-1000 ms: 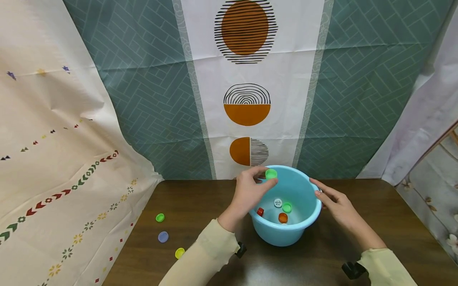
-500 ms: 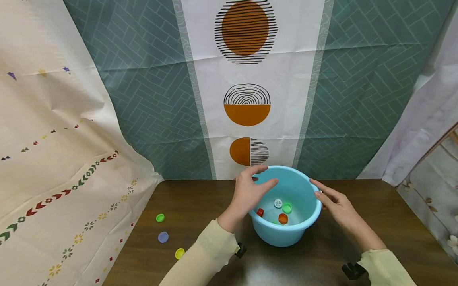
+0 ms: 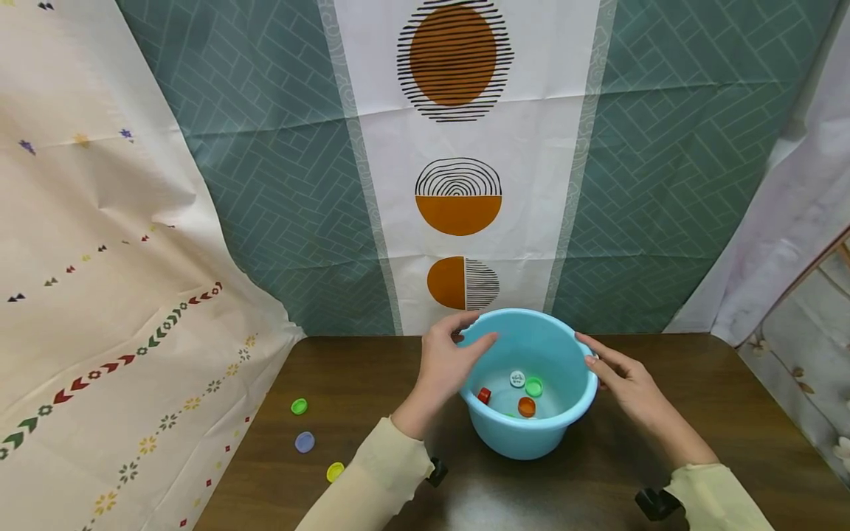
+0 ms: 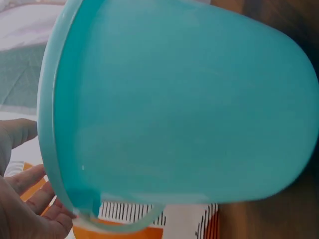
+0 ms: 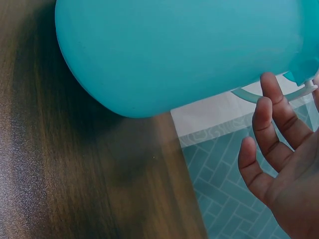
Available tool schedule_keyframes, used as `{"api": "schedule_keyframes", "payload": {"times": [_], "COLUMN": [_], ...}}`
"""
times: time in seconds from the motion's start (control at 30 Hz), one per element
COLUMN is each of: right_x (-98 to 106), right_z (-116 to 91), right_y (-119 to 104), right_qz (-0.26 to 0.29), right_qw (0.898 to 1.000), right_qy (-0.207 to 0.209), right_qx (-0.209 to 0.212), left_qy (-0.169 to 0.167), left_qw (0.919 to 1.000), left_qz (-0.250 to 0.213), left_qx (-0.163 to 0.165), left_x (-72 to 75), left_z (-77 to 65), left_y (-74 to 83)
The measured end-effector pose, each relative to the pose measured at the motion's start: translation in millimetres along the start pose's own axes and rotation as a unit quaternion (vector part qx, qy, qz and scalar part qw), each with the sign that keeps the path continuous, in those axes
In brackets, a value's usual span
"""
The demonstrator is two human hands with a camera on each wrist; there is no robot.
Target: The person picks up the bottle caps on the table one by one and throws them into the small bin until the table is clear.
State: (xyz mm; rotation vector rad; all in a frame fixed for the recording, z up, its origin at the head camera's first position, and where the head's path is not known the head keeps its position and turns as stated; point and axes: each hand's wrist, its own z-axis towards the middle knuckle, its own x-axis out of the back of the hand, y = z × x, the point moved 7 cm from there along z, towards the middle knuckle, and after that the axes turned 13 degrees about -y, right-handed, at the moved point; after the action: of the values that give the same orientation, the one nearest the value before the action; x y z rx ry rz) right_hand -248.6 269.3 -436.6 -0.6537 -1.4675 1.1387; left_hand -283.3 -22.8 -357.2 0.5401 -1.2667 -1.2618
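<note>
A light blue plastic bucket (image 3: 518, 439) stands upright on the table, with several small bottle caps in it: a white cap (image 3: 517, 379), a green cap (image 3: 533, 387), an orange cap (image 3: 527, 407) and a red cap (image 3: 484, 396). A sliver of another green one shows behind the near rim. My left hand (image 3: 446, 365) is at the bucket's left rim, thumb and fingers spread apart, holding nothing. At the opposite side, my right hand (image 3: 624, 383) holds the rim with thumb and index finger. Its other fingers (image 5: 266, 124) lie loosely bent near the outer wall.
On the wooden table (image 3: 372, 369), left of my left arm, lie a green cap (image 3: 299, 406), a blue-violet cap (image 3: 305, 442) and a yellow cap (image 3: 335, 471). Patterned cloth (image 3: 458, 221) hangs behind the table. A handle (image 4: 132, 226) hangs at the bucket's far side.
My left hand has let go of a green cap, which dropped into the bucket, and has since moved slightly left. The right hand has stayed at the rim.
</note>
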Motion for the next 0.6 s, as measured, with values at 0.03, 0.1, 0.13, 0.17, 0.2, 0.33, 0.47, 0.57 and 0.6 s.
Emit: {"api": "schedule_keyframes", "payload": {"times": [0.03,0.1,0.13,0.17,0.2,0.33,0.47,0.57,0.6], "right_x": [0,0,0,0,0,0,-1,-1,-1], "right_z": [0,1,1,1,1,1,0,0,0], "right_y": [0,0,0,0,0,0,0,0,0], "right_qz": [0.000,0.000,0.001,0.002,0.003,0.006,0.008,0.010,0.011], "right_qw": [1.000,1.000,1.000,1.000,1.000,1.000,1.000,1.000,1.000], "right_qy": [0.000,0.000,0.000,0.000,0.000,-0.002,-0.002,-0.002,-0.002], "right_qx": [0.000,-0.001,-0.001,-0.001,-0.002,-0.004,-0.005,-0.004,-0.003], "left_qy": [0.005,0.015,0.019,0.024,0.031,0.061,0.110,0.148,0.158], "left_qw": [1.0000,0.9998,0.9997,0.9996,0.9994,0.9980,0.9938,0.9880,0.9859], "left_qz": [-0.002,-0.009,-0.013,-0.016,-0.018,-0.016,0.011,0.037,0.044], "left_qx": [-0.001,-0.005,-0.007,-0.006,-0.005,0.001,0.011,0.028,0.034], "left_x": [2.6,8.7,11.9,15.5,19.5,38.5,62.0,80.1,85.9], "left_z": [-1.1,-3.6,-4.9,-6.2,-7.6,-13.3,-18.9,-22.8,-24.2], "left_y": [-2.2,-6.3,-8.4,-10.4,-12.5,-23.0,-35.8,-49.1,-53.5]}}
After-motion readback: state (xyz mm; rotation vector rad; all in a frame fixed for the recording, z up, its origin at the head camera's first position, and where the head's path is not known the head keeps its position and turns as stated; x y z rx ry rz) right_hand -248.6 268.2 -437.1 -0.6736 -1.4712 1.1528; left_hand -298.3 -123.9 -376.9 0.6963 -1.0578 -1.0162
